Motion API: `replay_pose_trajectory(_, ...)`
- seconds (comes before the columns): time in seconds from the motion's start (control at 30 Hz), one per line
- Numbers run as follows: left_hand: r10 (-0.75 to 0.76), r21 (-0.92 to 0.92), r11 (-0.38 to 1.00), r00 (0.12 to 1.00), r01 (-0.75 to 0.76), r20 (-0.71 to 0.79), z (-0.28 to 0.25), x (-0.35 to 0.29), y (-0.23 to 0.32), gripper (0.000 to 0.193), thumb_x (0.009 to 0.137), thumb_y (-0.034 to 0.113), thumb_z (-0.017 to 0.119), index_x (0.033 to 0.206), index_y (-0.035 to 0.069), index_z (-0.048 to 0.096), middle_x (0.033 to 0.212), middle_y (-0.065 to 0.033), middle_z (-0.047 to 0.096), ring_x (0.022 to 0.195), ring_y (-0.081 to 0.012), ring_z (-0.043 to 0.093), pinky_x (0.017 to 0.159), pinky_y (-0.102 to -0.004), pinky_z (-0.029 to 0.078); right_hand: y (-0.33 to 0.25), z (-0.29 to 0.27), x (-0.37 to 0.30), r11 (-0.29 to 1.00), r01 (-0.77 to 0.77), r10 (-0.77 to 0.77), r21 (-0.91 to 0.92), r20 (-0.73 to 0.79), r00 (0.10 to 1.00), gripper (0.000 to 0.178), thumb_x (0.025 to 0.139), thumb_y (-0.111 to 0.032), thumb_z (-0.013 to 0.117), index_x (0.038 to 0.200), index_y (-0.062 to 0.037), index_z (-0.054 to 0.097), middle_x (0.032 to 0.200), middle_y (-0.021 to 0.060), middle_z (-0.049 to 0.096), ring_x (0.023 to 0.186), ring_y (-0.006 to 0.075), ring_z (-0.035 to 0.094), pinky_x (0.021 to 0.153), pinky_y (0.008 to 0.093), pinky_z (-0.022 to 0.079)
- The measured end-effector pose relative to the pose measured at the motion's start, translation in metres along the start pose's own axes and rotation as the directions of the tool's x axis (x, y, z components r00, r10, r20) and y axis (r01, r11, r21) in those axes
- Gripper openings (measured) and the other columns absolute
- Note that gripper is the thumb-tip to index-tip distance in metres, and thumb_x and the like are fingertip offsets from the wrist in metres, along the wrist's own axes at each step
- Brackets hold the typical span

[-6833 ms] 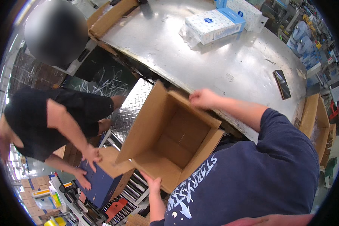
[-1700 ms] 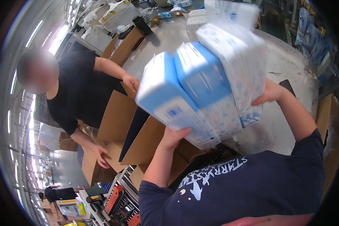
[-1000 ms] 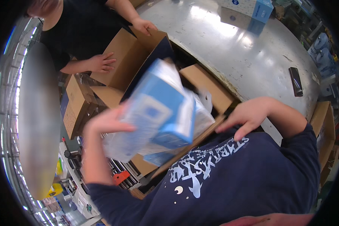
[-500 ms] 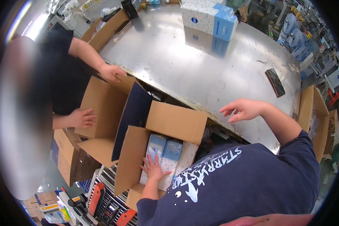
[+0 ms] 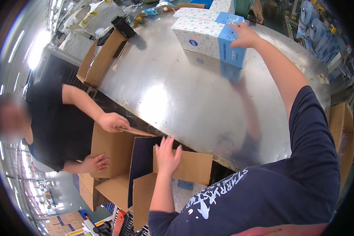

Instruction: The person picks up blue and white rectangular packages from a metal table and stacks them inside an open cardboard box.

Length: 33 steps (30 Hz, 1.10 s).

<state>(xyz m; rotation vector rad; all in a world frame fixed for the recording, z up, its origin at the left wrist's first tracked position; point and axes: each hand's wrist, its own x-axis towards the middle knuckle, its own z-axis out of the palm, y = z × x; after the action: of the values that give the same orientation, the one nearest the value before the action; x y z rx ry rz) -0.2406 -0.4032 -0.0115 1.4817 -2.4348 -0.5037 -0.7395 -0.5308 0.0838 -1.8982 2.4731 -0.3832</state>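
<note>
At the far side of the metal table, my right hand (image 5: 244, 36) grips the blue end of a white carton pack with blue trim (image 5: 200, 37). A similar pack stands right behind it. My left hand (image 5: 168, 157) is raised over an open cardboard box (image 5: 190, 167) close to my body, its fingers stretched and empty. Inside that box, white and blue packs (image 5: 185, 185) show only in part; my forearm and shirt hide the rest.
On my left, a co-worker's hands (image 5: 113, 121) hold another open cardboard box (image 5: 112, 151). The metal table (image 5: 145, 70) carries a black object (image 5: 122, 26) at its far left. A roller conveyor (image 5: 139, 226) runs below, and a cardboard box (image 5: 342, 126) stands at right.
My right hand has reached out from the near table edge to the far pack. My left hand has lifted off the packs in the box. The co-worker's upper hand now grips a box flap.
</note>
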Motion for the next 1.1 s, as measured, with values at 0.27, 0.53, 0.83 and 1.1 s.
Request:
replay_pose_trajectory(0.27, -0.073, 0.341, 0.94, 0.985, 0.016, 0.153, 0.07, 0.106, 0.032, 0.076, 0.083, 0.053, 0.054, 0.145, 0.015, 0.03, 0.152, -0.0204, 0.016, 0.141, -0.0404, 0.01, 0.105, -0.0679, 0.008, -0.026, -0.013, 0.042, 0.962, 0.018, -0.019, -0.272, 0.002, 1.0, 0.073, 0.08, -0.062, 0.057, 0.139, -0.0203, 0.042, 0.127, 0.0182, 0.055, 0.114, 0.0346, 0.054, 0.092, 0.0416, 0.046)
replay_pose_trajectory(0.53, -0.105, 0.317, 0.947, 0.981, 0.049, 0.163, 0.068, 0.107, 0.026, 0.077, 0.081, 0.053, 0.056, 0.144, 0.016, 0.032, 0.153, -0.0191, 0.015, 0.141, -0.0393, 0.009, 0.105, -0.067, 0.008, -0.038, 0.025, 0.054, 0.983, 0.003, 0.022, -0.184, 0.134, 0.991, 0.091, 0.076, -0.068, 0.058, 0.143, -0.0108, 0.035, 0.128, 0.0175, 0.055, 0.114, 0.0321, 0.056, 0.093, 0.0377, 0.045)
replay_pose_trajectory(0.83, -0.095, 0.296, 0.954, 0.985, 0.049, 0.143, 0.069, 0.106, 0.025, 0.076, 0.081, 0.054, 0.056, 0.144, 0.018, 0.034, 0.153, -0.0181, 0.018, 0.141, -0.0385, 0.011, 0.106, -0.0652, 0.008, 0.01, 0.022, 0.112, 0.963, -0.252, 0.252, -0.098, -0.011, 0.968, 0.087, 0.076, -0.067, 0.052, 0.144, -0.0153, 0.033, 0.133, 0.0254, 0.047, 0.124, 0.0366, 0.046, 0.103, 0.0415, 0.036)
replay_pose_trajectory(1.1, -0.079, 0.294, 0.955, 0.987, 0.035, 0.14, 0.073, 0.109, 0.029, 0.073, 0.083, 0.055, 0.053, 0.143, 0.019, 0.035, 0.153, -0.0165, 0.019, 0.141, -0.0365, 0.013, 0.106, -0.0663, 0.007, 0.018, 0.028, 0.078, 0.998, -0.06, 0.06, -0.008, 0.257, 0.965, 0.093, 0.077, -0.058, 0.058, 0.149, -0.0149, 0.017, 0.137, 0.0256, 0.044, 0.125, 0.0386, 0.044, 0.104, 0.0412, 0.034)
